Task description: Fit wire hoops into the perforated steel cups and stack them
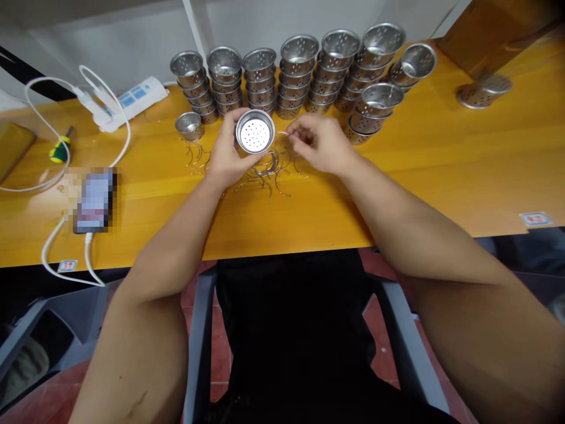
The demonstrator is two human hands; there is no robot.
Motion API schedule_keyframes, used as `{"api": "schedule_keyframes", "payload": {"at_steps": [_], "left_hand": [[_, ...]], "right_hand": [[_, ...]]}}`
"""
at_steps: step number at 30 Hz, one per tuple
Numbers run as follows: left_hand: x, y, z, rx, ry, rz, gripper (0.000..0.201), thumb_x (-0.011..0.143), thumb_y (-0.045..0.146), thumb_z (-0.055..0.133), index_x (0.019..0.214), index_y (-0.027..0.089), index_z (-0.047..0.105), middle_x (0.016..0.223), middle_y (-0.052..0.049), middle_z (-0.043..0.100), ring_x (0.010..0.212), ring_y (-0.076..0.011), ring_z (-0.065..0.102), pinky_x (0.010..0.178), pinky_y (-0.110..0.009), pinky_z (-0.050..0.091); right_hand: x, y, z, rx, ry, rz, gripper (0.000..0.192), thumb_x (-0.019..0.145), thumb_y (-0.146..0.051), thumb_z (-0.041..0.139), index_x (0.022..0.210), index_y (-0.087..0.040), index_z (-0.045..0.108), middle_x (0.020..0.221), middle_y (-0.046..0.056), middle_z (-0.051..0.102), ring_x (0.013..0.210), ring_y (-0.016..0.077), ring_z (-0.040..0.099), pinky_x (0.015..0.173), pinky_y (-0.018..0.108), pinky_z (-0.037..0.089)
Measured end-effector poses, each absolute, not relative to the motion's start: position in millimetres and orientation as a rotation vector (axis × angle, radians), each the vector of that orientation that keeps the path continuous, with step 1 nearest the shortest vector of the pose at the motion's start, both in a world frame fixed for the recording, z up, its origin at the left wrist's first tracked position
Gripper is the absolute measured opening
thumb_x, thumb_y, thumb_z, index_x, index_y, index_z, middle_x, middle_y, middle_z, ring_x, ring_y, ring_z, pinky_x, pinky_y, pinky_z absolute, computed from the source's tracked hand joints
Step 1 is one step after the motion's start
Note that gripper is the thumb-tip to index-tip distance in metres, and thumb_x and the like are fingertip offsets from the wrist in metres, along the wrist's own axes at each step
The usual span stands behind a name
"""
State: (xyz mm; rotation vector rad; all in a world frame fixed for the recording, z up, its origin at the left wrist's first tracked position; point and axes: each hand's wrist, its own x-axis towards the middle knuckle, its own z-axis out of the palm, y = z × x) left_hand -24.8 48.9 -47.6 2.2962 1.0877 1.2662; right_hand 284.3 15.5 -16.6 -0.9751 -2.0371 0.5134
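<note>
My left hand (227,154) holds a small perforated metal cup (255,131) above the yellow table (441,153), its open mouth turned toward me. My right hand (318,141) pinches a thin curved wire handle (283,133) right beside the cup's rim. Under both hands lies a loose pile of wire handles (265,171). Behind them stand several stacks of the same metal cups (300,76).
One single cup (189,125) sits left of the pile, and an upturned one (483,91) stands at the far right. A power strip (128,100) with white cable, a screwdriver (59,150) and a phone (93,200) lie on the left.
</note>
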Motion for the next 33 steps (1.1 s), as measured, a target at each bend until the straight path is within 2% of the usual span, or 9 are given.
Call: {"api": "schedule_keyframes", "payload": {"at_steps": [2,4,10,14,17,20,24,28,33], "left_hand": [[-24,53,-54,2.284,1.069,1.255,0.114,0.088,0.094,0.094,0.176,0.042,0.044,0.173,-0.013,0.064,0.169,-0.0465,0.066,0.148,-0.071,0.052],[-23,56,-58,2.274,1.066,1.257,0.114,0.088,0.093,0.095,0.176,0.042,0.044,0.172,-0.013,0.065,0.169,-0.0464,0.066,0.149,-0.069,0.052],[-17,50,-58,2.204,1.043,1.292,0.104,0.087,0.086,0.098,0.167,0.040,0.050,0.165,-0.012,0.068,0.164,-0.0457,0.070,0.145,-0.070,0.057],[-17,47,-56,2.214,1.064,1.232,0.104,0.088,0.080,0.101,0.170,0.040,0.050,0.166,-0.013,0.068,0.164,-0.0466,0.068,0.144,-0.072,0.057],[-18,47,-54,2.245,1.045,1.244,0.105,0.085,0.082,0.104,0.167,0.040,0.053,0.165,-0.011,0.067,0.162,-0.0461,0.068,0.143,-0.070,0.056],[-18,44,-49,2.242,1.087,1.291,0.105,0.075,0.079,0.113,0.157,0.037,0.063,0.156,-0.011,0.067,0.157,-0.0472,0.068,0.143,-0.072,0.054],[-15,43,-49,2.217,1.058,1.445,0.100,0.068,0.072,0.119,0.143,0.031,0.069,0.150,-0.013,0.067,0.152,-0.0459,0.070,0.142,-0.070,0.055],[-12,48,-56,2.174,0.957,1.458,0.104,0.074,0.070,0.117,0.153,0.030,0.062,0.155,-0.013,0.069,0.149,-0.0428,0.075,0.138,-0.065,0.060],[-8,53,-63,2.192,0.901,1.431,0.119,0.077,0.079,0.112,0.169,0.033,0.052,0.160,-0.014,0.069,0.151,-0.0420,0.075,0.136,-0.060,0.061]], "right_hand": [[289,25,-23,-0.987,-1.922,0.557,0.063,0.111,-0.094,0.070,0.112,-0.031,0.075,0.089,0.006,0.070,0.074,0.0266,0.067,0.071,0.048,0.059],[291,30,-24,-1.002,-1.854,0.567,0.071,0.106,-0.103,0.068,0.110,-0.032,0.075,0.084,0.004,0.068,0.069,0.0246,0.061,0.067,0.047,0.056],[285,23,-14,-1.033,-1.824,0.486,0.076,0.102,-0.110,0.058,0.121,-0.038,0.073,0.074,0.002,0.063,0.068,0.0293,0.059,0.068,0.052,0.056],[279,19,-13,-1.019,-1.803,0.571,0.081,0.101,-0.114,0.055,0.115,-0.036,0.072,0.073,0.002,0.068,0.062,0.0262,0.059,0.063,0.048,0.053],[278,16,-11,-1.016,-1.743,0.599,0.085,0.096,-0.118,0.059,0.107,-0.034,0.073,0.076,0.004,0.071,0.061,0.0242,0.059,0.058,0.046,0.051],[277,15,-9,-0.952,-1.713,0.588,0.083,0.096,-0.115,0.068,0.104,-0.032,0.077,0.079,0.004,0.071,0.062,0.0220,0.060,0.055,0.043,0.051],[273,14,-10,-0.832,-1.720,0.668,0.078,0.101,-0.106,0.076,0.112,-0.029,0.081,0.086,0.005,0.074,0.062,0.0209,0.063,0.055,0.041,0.055],[269,11,-13,-0.782,-1.738,0.678,0.071,0.105,-0.099,0.079,0.117,-0.029,0.085,0.087,0.006,0.075,0.066,0.0212,0.065,0.060,0.041,0.061],[266,10,-16,-0.776,-1.730,0.669,0.066,0.108,-0.095,0.080,0.119,-0.030,0.087,0.084,0.006,0.073,0.068,0.0224,0.067,0.062,0.042,0.063]]}}
